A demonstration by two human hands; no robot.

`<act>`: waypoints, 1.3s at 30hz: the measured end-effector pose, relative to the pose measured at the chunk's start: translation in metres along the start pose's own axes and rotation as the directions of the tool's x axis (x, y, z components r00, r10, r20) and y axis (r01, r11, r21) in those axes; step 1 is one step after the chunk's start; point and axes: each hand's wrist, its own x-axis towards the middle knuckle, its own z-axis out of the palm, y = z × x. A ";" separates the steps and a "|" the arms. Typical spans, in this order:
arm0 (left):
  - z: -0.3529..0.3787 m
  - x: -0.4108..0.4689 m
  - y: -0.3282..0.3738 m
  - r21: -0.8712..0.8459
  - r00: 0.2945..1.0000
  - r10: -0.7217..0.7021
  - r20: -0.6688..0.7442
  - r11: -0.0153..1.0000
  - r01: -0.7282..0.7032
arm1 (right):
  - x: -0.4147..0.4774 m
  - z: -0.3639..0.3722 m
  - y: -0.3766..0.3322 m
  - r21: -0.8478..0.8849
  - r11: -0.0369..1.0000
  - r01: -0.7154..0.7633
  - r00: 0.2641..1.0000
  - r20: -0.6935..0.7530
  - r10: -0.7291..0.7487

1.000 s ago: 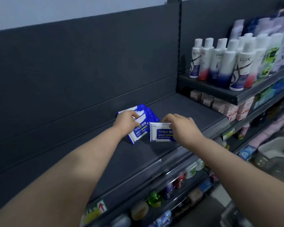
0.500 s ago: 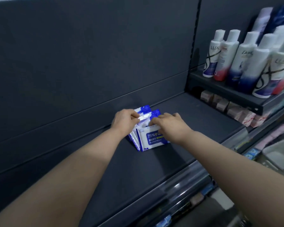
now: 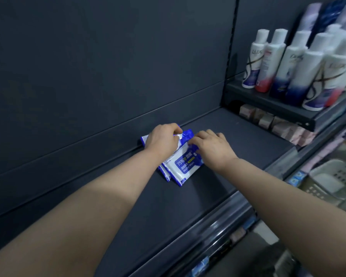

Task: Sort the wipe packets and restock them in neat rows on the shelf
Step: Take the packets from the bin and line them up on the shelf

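A small bunch of blue-and-white alcohol wipe packets [image 3: 185, 164] leans against the back of the dark shelf [image 3: 238, 140], overlapping one another. My left hand [image 3: 163, 139] grips the top of the rear packets with curled fingers. My right hand [image 3: 212, 146] rests on the upper edge of the front packet, fingers bent over it. The front packet's label faces me; the rear packets are mostly hidden behind it and behind my hands.
White shampoo bottles [image 3: 300, 62] stand in rows on a higher shelf at the right. Small pink boxes [image 3: 276, 124] lie under that shelf. A pale plastic basket [image 3: 332, 180] sits at lower right. Lower shelves with goods run below the front rail [image 3: 218, 226].
My right hand has brought the single packet in from the right and set it against the bunch held by my left hand. The packets now stand steeper against the back wall.
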 end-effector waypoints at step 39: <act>0.351 -0.226 0.412 -0.041 0.351 0.467 0.812 0.646 -0.763 | -0.604 0.024 0.257 -0.170 0.455 -0.874 0.341 0.452 0.825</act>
